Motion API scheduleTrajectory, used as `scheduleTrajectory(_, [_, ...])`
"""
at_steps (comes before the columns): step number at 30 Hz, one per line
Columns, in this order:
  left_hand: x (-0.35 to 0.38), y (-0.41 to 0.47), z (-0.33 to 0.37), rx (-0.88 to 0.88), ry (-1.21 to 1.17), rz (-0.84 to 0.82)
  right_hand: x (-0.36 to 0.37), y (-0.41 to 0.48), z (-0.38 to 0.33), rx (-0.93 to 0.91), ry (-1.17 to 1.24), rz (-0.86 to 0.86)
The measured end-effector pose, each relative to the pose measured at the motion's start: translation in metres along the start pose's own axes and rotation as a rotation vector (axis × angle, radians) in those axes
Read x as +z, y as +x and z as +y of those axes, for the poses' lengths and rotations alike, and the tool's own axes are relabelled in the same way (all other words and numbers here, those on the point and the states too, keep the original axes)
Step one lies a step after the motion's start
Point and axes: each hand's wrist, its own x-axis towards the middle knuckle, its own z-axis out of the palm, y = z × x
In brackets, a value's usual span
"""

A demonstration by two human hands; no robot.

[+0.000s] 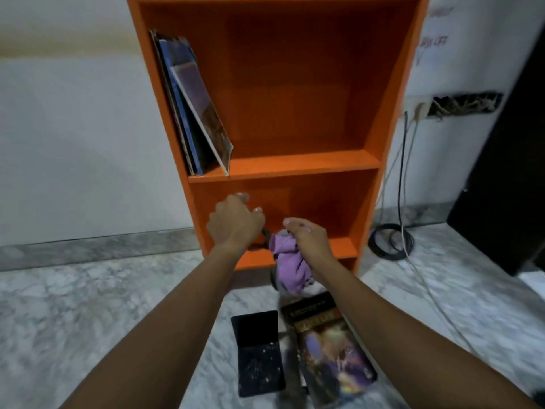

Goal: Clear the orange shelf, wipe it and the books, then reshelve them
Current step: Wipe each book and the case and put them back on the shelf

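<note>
Orange bookcase [383, 93] stands against a white wall [73, 128] on a grey marble floor [88, 305]. Upper shelf board [303, 163]: a few thin books [191, 113] at the far left, leaning left against the side panel, bottoms on the board. Rest of that shelf bare.

Both arms reach into the lower compartment. Right hand [309, 237] is closed around a bunched purple cloth [290, 265]; cloth hangs down from the fist, in front of the bottom board's front edge. Left hand [234, 222] sits just beside it at the compartment's left side, fingers curled, back of hand toward camera. Something dark shows under it, but can't tell whether it's gripping that or just resting there; frame is motion-blurred.

On the floor in front of the bookcase, between the forearms: a black book [258, 352] lying flat, cover speckled with pale dust, and just right of it a book with a purple and gold cover [330, 349], also flat, partly under the right forearm.

Right of the bookcase: wall socket [415, 109] with cables [392, 240] dropping to a coil on the floor. Dark door [507, 172] at the far right.
</note>
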Motion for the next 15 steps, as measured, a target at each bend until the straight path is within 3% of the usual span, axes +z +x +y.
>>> scheduleTrajectory(6, [-0.018,0.036,0.003,-0.143,-0.244,0.236,0.013,0.018,0.000,0.001,-0.077,-0.032])
scheduleTrajectory(10, [-0.021,0.062,0.007,-0.122,-0.322,0.304,0.036,0.048,-0.035,-0.142,-0.071,0.031])
scheduleTrajectory(15, [-0.029,0.102,0.001,-0.054,-0.386,0.426,0.070,0.090,-0.083,-0.457,-0.539,-0.050])
